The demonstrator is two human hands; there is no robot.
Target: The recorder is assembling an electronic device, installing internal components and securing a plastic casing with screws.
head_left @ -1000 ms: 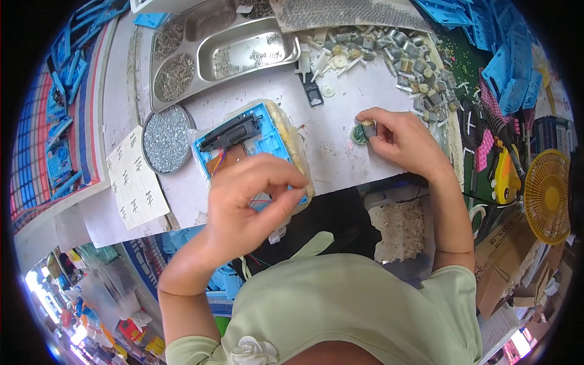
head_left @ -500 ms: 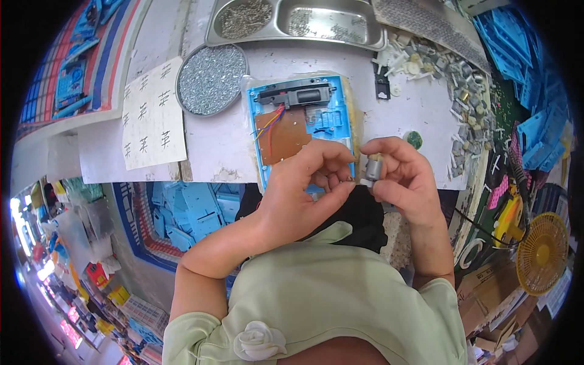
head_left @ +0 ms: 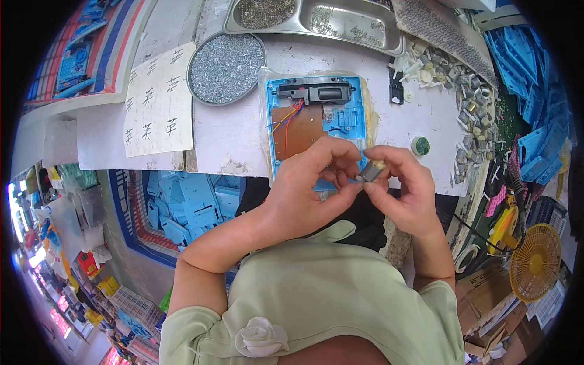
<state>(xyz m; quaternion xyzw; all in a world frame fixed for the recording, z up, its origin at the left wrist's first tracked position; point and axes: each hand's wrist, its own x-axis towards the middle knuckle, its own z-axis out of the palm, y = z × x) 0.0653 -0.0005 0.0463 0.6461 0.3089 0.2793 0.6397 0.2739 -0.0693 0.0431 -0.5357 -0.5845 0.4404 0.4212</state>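
The right hand (head_left: 406,190) held a small grey metal cylindrical motor (head_left: 369,173) between the thumb and the fingers, with the grip narrow and the motor tilted. The left hand (head_left: 316,182) was positioned opposite, its thumb and fingers curled to a narrow gap and the thumb tip at the near end of the motor; whether it gripped the motor or only touched it could not be told. The motor was located between the two hands, near the front edge of the white-topped counter (head_left: 435,115). Directly beyond the left hand lay a shallow rectangular light-blue plastic housing (head_left: 360,115), open side up, its lower part covered by that hand. Inside it, an elongated black plastic module (head_left: 316,93) sat along the far side, and a flat brown board (head_left: 304,135) lay nearer the person; thin red, blue and yellow wires (head_left: 296,109) ran from the module over the board. A small round green-topped object (head_left: 420,145) stood apart, beyond the right hand. A round grey dish (head_left: 190,76) filled with small silvery metal pieces stood left of the housing, and a stainless-steel compartment tray (head_left: 340,41) stood beyond it. A pile of small grey motors (head_left: 471,118) lay along the counter's right side.
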